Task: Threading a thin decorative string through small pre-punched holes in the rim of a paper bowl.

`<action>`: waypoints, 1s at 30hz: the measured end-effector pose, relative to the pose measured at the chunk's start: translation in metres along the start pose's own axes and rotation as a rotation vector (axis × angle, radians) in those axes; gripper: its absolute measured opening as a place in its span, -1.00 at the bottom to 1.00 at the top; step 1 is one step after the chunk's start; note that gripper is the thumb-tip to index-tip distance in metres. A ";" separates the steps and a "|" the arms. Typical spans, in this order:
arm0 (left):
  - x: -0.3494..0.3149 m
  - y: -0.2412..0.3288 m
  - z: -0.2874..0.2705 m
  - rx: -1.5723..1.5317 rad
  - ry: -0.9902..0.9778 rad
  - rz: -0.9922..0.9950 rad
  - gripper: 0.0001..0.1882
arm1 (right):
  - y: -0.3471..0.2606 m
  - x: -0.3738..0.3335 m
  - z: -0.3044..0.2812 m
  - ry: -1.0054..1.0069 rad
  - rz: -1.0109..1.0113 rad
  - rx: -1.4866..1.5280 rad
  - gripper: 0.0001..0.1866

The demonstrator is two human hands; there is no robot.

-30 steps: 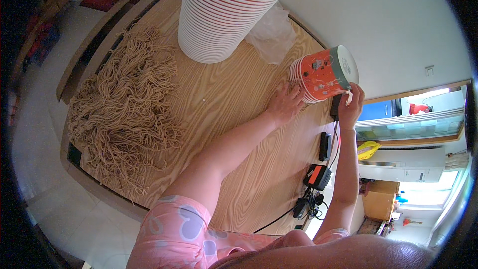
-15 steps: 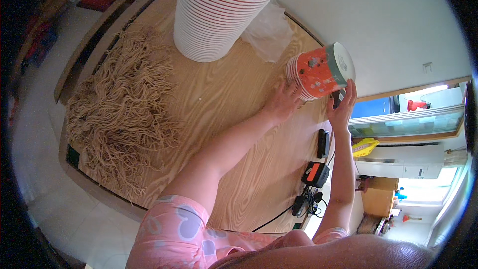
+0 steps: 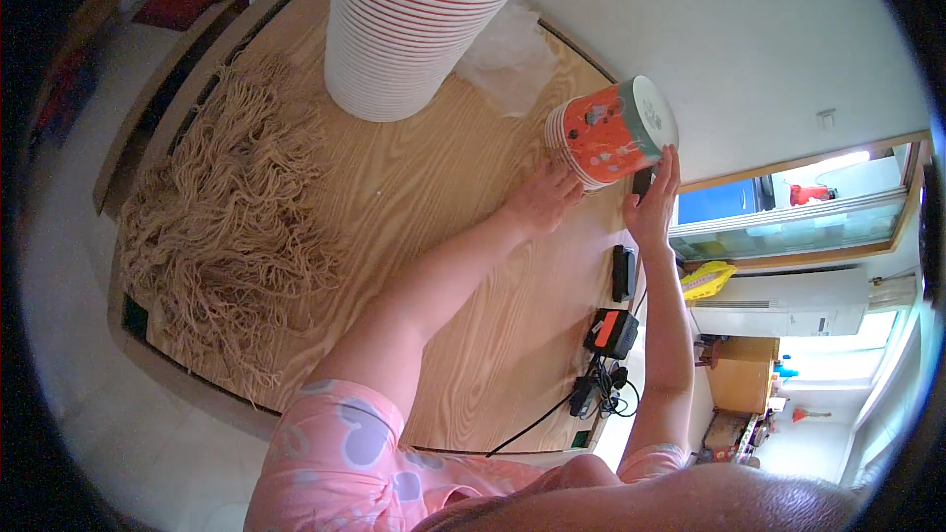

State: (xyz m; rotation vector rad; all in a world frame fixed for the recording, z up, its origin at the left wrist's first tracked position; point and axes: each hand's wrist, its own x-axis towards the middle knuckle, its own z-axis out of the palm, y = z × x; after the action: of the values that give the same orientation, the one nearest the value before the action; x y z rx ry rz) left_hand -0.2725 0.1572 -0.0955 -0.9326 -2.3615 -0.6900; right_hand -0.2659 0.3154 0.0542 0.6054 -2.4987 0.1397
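A short stack of red paper cups with a green band point(image 3: 601, 135) sits on the wood-grain table point(image 3: 434, 236), its pale round base facing up and right. The white rims are nested at its lower left end. My left hand point(image 3: 544, 199) presses curled fingers against the near side of those rims. At the base end, my right hand point(image 3: 652, 202) has its fingertips on the edge, thumb lower down. Behind the right hand a small dark object is partly hidden. A very tall stack of white paper cups with red lines point(image 3: 414, 30) rises beyond my left hand.
A tangled heap of beige yarn point(image 3: 227, 227) covers the table's left side. Clear plastic film point(image 3: 507, 59) lies behind the tall stack. By the right edge are a black case point(image 3: 623, 273), a black-and-orange box point(image 3: 611, 333) and coiled black cables point(image 3: 611, 389). A white wall point(image 3: 729, 49) stands beyond.
The whole scene has shifted slightly left in the view. Both hands stay at the red cup stack, with little change in their grip.
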 end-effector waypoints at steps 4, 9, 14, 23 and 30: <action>0.008 0.010 -0.020 -0.030 -0.122 -0.050 -0.52 | 0.010 -0.004 -0.004 0.015 -0.013 -0.056 -0.16; 0.009 0.009 -0.024 0.024 -0.271 -0.034 -0.48 | 0.002 -0.003 -0.005 -0.004 0.060 -0.070 -0.19; 0.008 0.008 -0.020 -0.020 -0.236 0.005 -0.51 | 0.003 -0.004 -0.002 0.044 0.072 -0.045 -0.08; 0.002 0.012 -0.042 -0.039 -0.302 -0.027 -0.51 | -0.005 -0.004 -0.011 0.018 0.128 -0.036 -0.12; -0.047 -0.011 -0.095 -0.122 0.012 0.102 -0.57 | -0.034 0.014 -0.037 -0.077 0.266 -0.124 -0.25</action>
State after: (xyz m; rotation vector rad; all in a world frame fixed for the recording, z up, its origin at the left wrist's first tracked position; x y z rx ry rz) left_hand -0.2254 0.0703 -0.0562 -1.0903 -2.2643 -0.8038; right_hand -0.2423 0.2883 0.0920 0.2303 -2.6304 0.0613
